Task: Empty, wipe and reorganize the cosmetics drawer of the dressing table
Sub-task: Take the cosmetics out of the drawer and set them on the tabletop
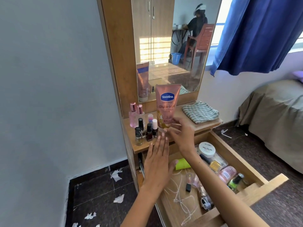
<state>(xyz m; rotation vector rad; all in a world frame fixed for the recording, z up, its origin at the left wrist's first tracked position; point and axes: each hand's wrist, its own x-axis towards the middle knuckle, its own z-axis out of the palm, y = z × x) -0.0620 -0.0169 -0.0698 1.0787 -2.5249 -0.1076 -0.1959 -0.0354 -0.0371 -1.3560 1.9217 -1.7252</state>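
- Right hand (pixel 182 133) grips lotion tube (pixel 167 105) upright on worktop (pixel 208 124)
- Left hand (pixel 157 161) flat, released
- Nail polish bottles (pixel 147 130) crowd tube's left; folded cloth (pixel 200 113) right

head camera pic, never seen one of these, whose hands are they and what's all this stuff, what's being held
This one picture comes from a camera worn on a person's head, looking forward and down, so the two arms reaching in are the wearer's own. There is no robot.

The right hand pinches the lower end of a pink Vaseline tube, standing it upright on the dressing table top. The left hand is flat and open, holding nothing.

On the top to the left stand nail polish bottles and pink perfume bottles; a folded striped cloth lies to the right. Below, the open drawer holds more cosmetics, including a white nail polish remover tub. The mirror reflects the room.
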